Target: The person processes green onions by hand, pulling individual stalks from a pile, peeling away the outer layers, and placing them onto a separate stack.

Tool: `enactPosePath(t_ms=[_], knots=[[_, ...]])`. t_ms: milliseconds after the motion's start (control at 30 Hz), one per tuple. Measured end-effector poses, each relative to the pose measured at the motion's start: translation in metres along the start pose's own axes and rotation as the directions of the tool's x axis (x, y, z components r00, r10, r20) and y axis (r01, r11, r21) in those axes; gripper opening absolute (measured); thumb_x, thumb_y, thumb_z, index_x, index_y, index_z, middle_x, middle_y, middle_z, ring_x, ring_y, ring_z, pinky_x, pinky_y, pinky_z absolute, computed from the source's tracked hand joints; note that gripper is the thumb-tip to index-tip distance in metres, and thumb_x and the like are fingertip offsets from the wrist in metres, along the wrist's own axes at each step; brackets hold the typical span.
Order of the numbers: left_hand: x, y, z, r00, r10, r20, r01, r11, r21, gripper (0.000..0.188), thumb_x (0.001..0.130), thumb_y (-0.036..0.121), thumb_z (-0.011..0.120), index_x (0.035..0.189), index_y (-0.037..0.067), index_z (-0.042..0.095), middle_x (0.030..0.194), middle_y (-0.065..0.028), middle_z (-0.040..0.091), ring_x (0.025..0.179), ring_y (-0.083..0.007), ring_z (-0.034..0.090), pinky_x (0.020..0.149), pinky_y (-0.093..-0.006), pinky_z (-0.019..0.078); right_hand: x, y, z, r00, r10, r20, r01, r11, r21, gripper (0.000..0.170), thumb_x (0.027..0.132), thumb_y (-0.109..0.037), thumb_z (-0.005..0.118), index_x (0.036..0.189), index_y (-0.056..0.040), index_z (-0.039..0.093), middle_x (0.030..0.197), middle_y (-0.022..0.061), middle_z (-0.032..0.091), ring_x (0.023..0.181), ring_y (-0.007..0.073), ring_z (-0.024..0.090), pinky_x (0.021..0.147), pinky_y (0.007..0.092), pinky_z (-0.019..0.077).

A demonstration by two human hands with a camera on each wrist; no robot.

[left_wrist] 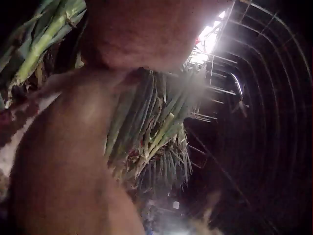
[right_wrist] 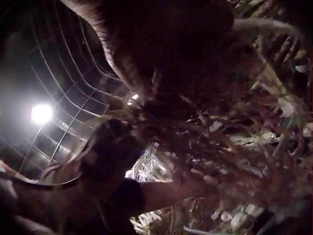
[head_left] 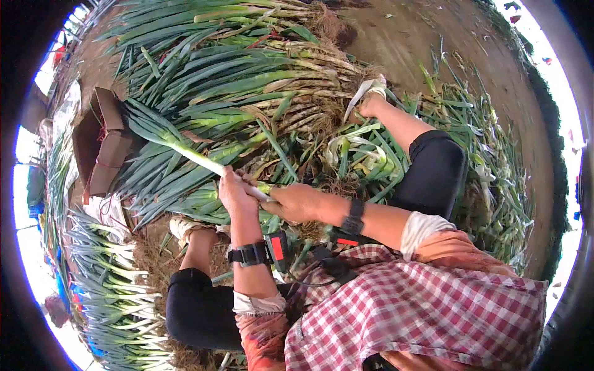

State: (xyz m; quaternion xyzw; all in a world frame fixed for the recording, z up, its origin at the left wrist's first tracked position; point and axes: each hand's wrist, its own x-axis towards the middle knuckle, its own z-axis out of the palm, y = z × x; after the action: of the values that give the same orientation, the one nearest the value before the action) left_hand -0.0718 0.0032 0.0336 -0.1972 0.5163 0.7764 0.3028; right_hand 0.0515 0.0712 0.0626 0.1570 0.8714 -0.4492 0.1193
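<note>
My left hand point(head_left: 236, 191) grips a long green onion point(head_left: 198, 159) around its white stalk. Its green leaves fan out toward the upper left, in front of the cardboard box. At the stalk's lower end, my right hand point(head_left: 298, 203) pinches the root end with curled fingers, close beside the left hand. Below both hands lie loose leaves and peelings. In the left wrist view, skin fills much of the picture, with onion leaves point(left_wrist: 161, 122) behind. The right wrist view is dark, and what the fingers do there is hidden.
A large pile of unpeeled green onions point(head_left: 247, 80) lies ahead, roots to the right. Cleaned onions point(head_left: 117, 297) lie in a row at lower left. An open cardboard box point(head_left: 110, 145) stands at left. Stripped leaves point(head_left: 489, 167) heap at right, beside a bent leg point(head_left: 430, 167).
</note>
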Motion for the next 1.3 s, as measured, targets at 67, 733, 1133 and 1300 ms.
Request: enactPosePath(t_ms=[67, 733, 1133, 1300], knots=[[0.003, 0.003, 0.0, 1.0, 0.013, -0.029, -0.013, 1.0, -0.018, 0.013, 0.086, 0.021, 0.047, 0.082, 0.011, 0.04, 0.068, -0.0031, 0.045, 0.052, -0.0131, 0.043, 0.043, -0.0257, 0.0379, -0.028, -0.006, -0.005, 1.0, 0.015, -0.006, -0.015, 0.999, -0.049, 0.044, 0.085, -0.044, 0.04, 0.079, -0.0018, 0.053, 0.065, 0.0192, 0.056, 0.064, 0.0366, 0.055, 0.058, 0.0436, 0.0427], [-0.093, 0.072, 0.07, 0.927, 0.249, 0.281, -0.163, 0.941, -0.296, 0.014, 0.087, 0.027, 0.047, 0.084, 0.016, 0.038, 0.065, -0.0023, 0.044, 0.043, -0.0092, 0.036, 0.034, -0.0228, 0.0306, -0.218, -0.032, -0.053, 0.96, 0.261, -0.101, -0.229, 0.94, 0.254, 0.025, 0.085, -0.019, 0.048, 0.07, 0.0006, 0.049, 0.05, 0.0151, 0.043, 0.039, 0.0222, 0.044, 0.04, 0.035, 0.034], [-0.063, 0.221, -0.017, 0.665, 0.746, 0.022, -0.702, 0.635, -0.321, 0.021, 0.087, 0.029, 0.044, 0.079, 0.01, 0.044, 0.058, 0.0014, 0.041, 0.044, -0.0073, 0.036, 0.038, -0.0199, 0.0291, -0.233, 0.028, -0.013, 0.952, 0.173, -0.25, -0.11, 0.963, 0.246, 0.027, 0.085, -0.022, 0.048, 0.07, 0.0006, 0.048, 0.049, 0.0094, 0.045, 0.045, 0.013, 0.042, 0.043, 0.0303, 0.0343], [-0.046, 0.354, -0.137, 0.581, 0.796, -0.167, -0.802, 0.595, 0.046, 0.029, 0.084, 0.032, 0.05, 0.098, 0.006, 0.05, 0.076, -0.0074, 0.055, 0.054, -0.0155, 0.048, 0.046, -0.027, 0.0395, -0.19, -0.008, -0.025, 0.9, 0.388, -0.198, -0.352, 0.916, 0.195, 0.032, 0.086, -0.023, 0.047, 0.067, 0.0021, 0.045, 0.052, 0.011, 0.042, 0.048, 0.0153, 0.038, 0.047, 0.0335, 0.0337]])
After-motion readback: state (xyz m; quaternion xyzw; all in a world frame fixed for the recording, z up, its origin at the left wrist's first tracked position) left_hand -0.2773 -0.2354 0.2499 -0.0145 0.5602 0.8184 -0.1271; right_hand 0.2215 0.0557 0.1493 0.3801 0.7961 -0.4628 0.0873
